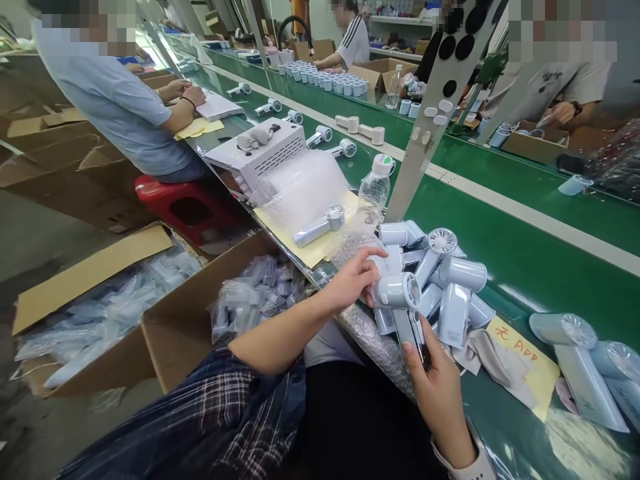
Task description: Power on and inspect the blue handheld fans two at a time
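The only writing I can read is on the yellow paper slip (525, 363) lying on the green worktop (525, 260) to my right: a handwritten character that looks like "无" followed by "APP". The green cap label on the water bottle (374, 190) is too small for me to read.
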`<state>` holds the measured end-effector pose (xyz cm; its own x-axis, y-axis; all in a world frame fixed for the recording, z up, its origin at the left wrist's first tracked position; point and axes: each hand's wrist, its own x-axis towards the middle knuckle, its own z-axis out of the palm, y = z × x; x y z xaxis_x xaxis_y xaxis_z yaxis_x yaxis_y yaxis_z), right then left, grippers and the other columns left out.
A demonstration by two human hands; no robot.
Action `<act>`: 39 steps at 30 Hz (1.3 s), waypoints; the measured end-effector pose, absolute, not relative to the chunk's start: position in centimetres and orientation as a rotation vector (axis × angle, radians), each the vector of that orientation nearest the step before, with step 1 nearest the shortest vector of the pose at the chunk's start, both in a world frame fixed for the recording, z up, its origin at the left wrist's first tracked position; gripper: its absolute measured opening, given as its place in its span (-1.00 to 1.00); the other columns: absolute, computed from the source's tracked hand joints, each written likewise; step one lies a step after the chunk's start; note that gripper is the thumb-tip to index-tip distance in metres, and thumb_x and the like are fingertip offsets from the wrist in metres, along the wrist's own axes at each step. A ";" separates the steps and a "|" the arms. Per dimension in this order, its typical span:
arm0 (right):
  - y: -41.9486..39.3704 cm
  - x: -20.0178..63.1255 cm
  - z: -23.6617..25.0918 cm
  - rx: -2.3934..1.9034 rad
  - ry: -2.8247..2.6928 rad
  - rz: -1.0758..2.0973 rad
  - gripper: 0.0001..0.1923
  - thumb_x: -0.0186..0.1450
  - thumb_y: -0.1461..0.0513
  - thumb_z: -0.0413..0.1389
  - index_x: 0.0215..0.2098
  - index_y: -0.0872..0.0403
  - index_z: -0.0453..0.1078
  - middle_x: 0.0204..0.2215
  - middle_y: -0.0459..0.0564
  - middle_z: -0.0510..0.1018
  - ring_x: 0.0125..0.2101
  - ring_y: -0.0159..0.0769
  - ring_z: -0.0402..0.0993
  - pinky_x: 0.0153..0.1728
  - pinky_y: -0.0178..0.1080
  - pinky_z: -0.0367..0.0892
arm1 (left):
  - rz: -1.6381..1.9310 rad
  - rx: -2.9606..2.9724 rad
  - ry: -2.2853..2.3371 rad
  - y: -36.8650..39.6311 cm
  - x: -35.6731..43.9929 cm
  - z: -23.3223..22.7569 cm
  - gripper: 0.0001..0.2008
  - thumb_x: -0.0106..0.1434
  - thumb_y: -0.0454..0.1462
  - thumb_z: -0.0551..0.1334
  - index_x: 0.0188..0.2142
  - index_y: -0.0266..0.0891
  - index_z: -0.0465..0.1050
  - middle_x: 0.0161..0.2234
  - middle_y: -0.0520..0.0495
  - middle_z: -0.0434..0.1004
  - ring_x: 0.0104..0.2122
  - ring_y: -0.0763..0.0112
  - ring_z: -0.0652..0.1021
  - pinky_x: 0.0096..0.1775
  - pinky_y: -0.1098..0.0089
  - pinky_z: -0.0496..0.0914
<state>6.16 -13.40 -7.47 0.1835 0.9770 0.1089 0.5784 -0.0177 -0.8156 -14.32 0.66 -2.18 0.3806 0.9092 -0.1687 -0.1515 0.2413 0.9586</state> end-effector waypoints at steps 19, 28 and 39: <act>-12.3 7.4 -4.8 -1.610 -1.461 0.755 -0.35 0.42 -0.15 0.23 0.31 0.03 0.57 0.23 0.15 0.67 0.19 0.14 0.66 0.13 0.03 0.63 | 0.706 1.575 0.981 -0.1 -17.5 -2.8 -0.42 0.38 -0.25 0.19 0.36 -0.17 0.13 -0.43 0.17 0.34 -0.43 0.43 0.36 -0.30 0.40 0.27; -10.6 4.8 -5.0 -1.580 -1.931 0.434 -0.42 0.61 -0.04 -0.04 0.47 0.02 0.34 0.16 0.19 0.69 0.06 0.00 0.72 -0.04 -0.07 0.64 | 1.129 1.217 0.797 0.4 -18.5 -4.7 -0.26 0.36 -0.11 0.30 0.41 -0.12 0.02 -0.47 0.22 0.23 -0.51 0.50 0.21 -0.40 0.42 0.14; -11.8 3.7 -1.6 -1.589 -2.029 0.282 -0.53 0.56 0.00 0.02 0.24 0.02 0.57 -0.24 0.12 0.69 -0.36 -0.09 0.62 -0.41 -0.16 0.45 | 0.848 2.610 0.718 -1.8 -17.8 0.1 -0.52 0.51 -0.28 0.04 0.33 0.01 0.43 -0.39 -0.02 0.46 -0.31 0.26 0.37 -0.17 0.25 0.27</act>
